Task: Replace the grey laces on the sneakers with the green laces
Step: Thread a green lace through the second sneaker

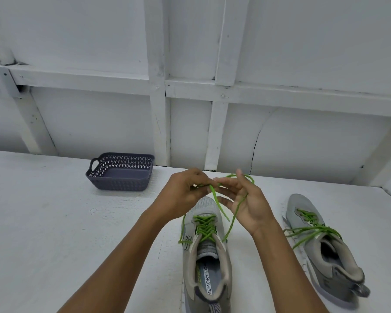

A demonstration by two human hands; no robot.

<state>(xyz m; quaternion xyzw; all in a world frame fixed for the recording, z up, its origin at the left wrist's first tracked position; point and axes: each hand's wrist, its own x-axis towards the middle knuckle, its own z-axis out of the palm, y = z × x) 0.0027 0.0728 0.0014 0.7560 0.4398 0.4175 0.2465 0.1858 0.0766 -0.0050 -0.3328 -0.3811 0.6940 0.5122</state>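
A grey sneaker [207,256] stands on the white table in front of me, threaded with a green lace [205,227]. Both loose ends of that lace rise to my hands above the toe. My left hand [183,195] pinches one end between thumb and fingers. My right hand [246,199] has the other end looped around its raised fingers, palm turned toward me. A second grey sneaker [325,251] lies to the right, tilted outward, with its own green lace [312,229] tied loosely across the tongue.
A dark grey perforated plastic basket [121,171] with a handle sits at the back left of the table [54,211], holding nothing I can see. A white panelled wall [190,86] rises right behind the table's far edge.
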